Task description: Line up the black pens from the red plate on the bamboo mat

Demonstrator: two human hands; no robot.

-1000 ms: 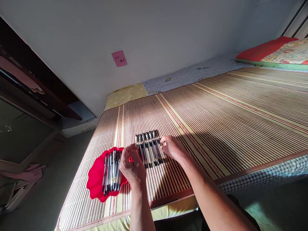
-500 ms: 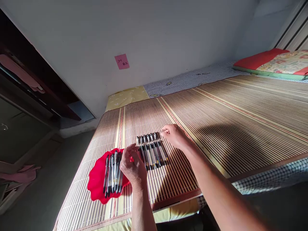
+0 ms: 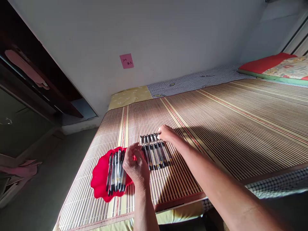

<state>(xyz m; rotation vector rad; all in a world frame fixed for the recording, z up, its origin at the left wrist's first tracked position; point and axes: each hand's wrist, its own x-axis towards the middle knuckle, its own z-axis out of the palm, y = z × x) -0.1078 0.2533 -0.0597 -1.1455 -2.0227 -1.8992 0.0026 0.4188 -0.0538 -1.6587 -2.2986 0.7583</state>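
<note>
Several clear-barrelled black-capped pens (image 3: pixel 154 155) lie side by side in a row on the slatted mat, caps toward the wall. My right hand (image 3: pixel 166 133) is at the cap end of the row's right side, its fingertips closed around a pen's cap; the hand partly covers that cap. Between the row and a red scalloped plate (image 3: pixel 98 179) is my left hand (image 3: pixel 136 163), fingers loosely bent and apart, with nothing seen in them. More pens of the same kind (image 3: pixel 116 173) rest in a loose bunch on the plate, close to my left wrist.
The bamboo mat (image 3: pixel 204 128) covers a bed set along a white wall (image 3: pixel 180 38) bearing a pink note (image 3: pixel 126 61). Folded red and floral bedding (image 3: pixel 271 69) lies at the far right. The bed's left edge drops to a grey floor (image 3: pixel 72 154).
My right hand has moved slightly left onto the caps at the row's right end. My left hand stays near the plate. The whole view has shifted a little.
</note>
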